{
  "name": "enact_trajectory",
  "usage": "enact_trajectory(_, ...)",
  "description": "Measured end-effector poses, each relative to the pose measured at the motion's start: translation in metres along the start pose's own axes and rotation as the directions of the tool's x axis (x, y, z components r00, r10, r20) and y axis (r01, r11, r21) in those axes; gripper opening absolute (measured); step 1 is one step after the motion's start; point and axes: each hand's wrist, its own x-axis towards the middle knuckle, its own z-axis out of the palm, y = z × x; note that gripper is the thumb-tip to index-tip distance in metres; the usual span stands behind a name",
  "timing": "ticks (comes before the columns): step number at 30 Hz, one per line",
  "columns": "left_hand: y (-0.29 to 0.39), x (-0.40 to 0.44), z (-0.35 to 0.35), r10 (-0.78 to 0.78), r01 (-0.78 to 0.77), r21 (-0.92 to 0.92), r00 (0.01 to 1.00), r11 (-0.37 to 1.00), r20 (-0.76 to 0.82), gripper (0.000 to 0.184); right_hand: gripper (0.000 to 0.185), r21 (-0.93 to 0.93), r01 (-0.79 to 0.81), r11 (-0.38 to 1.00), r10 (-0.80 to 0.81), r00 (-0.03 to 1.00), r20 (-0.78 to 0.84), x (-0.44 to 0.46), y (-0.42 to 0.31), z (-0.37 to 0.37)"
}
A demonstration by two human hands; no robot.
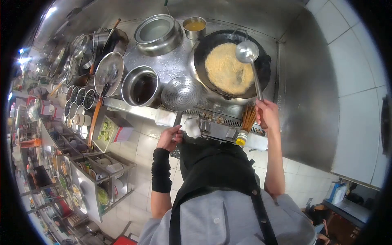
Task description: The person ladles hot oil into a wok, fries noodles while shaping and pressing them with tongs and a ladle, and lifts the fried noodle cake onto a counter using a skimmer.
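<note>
Near the stove's (pixel 173 62) right edge, pale food (pixel 228 67) spreads across the wok (pixel 263 75), partway cooked, I'd guess. The right hand (pixel 267 115) grips the ladle (pixel 247 51), fingers closed; the left hand (pixel 170 139) likewise clasps the strainer (pixel 179 94), foodless, draining apparently undone.

Ladle (pixel 247 52): smooth glossy mtl; strainer (pixel 181 94): perf'd shiny mtl; wok (pixel 262 75): duller mtl; rag (pixel 191 126): matt cloth

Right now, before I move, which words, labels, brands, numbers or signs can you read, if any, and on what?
None can be read in this view.
Ladle and perforated strainer: no lettering visible.
Yellow-and-white end of the bamboo brush: any print is too small to read.
Blue-and-white packet at the right: too small and blurred.
Shelves at the left: any print there is too blurred.
</note>
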Motion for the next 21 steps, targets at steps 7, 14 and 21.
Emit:
enact_trajectory(7, -0.015, -0.082, 0.063, 0.223, -0.204, 0.191, 0.971, 0.960, -0.087, 0.013, 0.024, -0.311, 0.185, 0.932, -0.217, 0.973, -0.073, -0.015, 0.029, -0.006)
enact_trajectory(14, -0.026, -0.119, 0.075, 0.374, -0.312, 0.343, 0.918, 0.886, -0.131, 0.010, 0.012, -0.313, 0.214, 0.925, -0.224, 0.975, 0.004, -0.003, 0.017, 0.003)
enact_trajectory(21, -0.019, -0.136, 0.094, 0.502, -0.423, 0.354, 0.849, 0.834, -0.167, 0.009, 0.008, -0.424, 0.263, 0.867, -0.269, 0.962, 0.046, 0.036, 0.000, 0.012)
